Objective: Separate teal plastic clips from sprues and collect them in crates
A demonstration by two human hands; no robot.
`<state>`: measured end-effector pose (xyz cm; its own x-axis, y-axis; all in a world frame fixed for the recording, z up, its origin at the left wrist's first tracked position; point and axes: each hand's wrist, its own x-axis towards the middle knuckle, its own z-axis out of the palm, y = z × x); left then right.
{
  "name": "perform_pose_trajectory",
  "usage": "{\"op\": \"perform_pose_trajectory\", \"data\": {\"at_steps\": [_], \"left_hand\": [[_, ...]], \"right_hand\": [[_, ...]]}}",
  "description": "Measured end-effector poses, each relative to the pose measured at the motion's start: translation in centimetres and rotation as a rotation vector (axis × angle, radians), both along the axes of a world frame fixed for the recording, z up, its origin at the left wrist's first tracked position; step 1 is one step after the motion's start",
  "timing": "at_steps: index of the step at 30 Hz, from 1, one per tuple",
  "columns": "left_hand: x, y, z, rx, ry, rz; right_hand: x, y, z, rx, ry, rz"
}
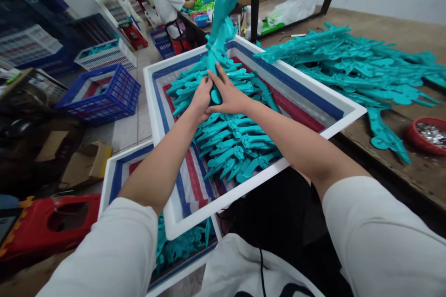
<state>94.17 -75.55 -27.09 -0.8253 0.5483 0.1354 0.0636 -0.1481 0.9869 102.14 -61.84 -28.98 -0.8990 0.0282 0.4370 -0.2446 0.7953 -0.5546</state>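
Both my hands are over a white-rimmed crate (306, 86) lined with red, white and blue striped sheet. My left hand (202, 98) grips the lower end of a long turquoise plastic piece (219, 32) from the left. Against its right side is my right hand (230, 95), thumb and fingers closed around the same end. The piece stands tilted up, with a rounded head and a pointed prong at its top. Beneath my hands, rows of similar turquoise pieces (237, 141) lie overlapped in the crate. My hands hide part of those rows.
On the bench at right lies a heap of turquoise pieces (351, 62), near a red bowl of small metal parts (432, 134). A lower crate (118, 171) sits beneath. A blue basket (104, 95) and red stool (55, 222) stand left; a co-worker (167, 2) sits beyond.
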Motion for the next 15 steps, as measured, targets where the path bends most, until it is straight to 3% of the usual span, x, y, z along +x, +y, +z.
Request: {"op": "perform_pose_trajectory", "data": {"at_steps": [4, 8, 10, 12, 15], "left_hand": [[0.9, 0.4, 0.0, 0.074, 0.006, -0.025], [0.7, 0.1, 0.8, 0.054, 0.03, 0.054], [0.1, -0.2, 1.0, 0.065, -0.006, 0.102], [-0.5, -0.5, 0.9, 0.084, -0.058, 0.135], [-1.0, -0.9, 0.8, 0.096, -0.091, 0.158]], "right_hand": [[1.4, -0.5, 0.9, 0.016, 0.038, 0.018], [2.0, -0.1, 2.1, -0.031, 0.054, 0.024], [1.7, 0.6, 2.5, -0.105, 0.132, -0.091], [1.1, 2.1, 2.7, -0.196, 0.272, -0.296], [0.1, 6.6, 2.6, -0.358, 0.416, -0.642]]}}
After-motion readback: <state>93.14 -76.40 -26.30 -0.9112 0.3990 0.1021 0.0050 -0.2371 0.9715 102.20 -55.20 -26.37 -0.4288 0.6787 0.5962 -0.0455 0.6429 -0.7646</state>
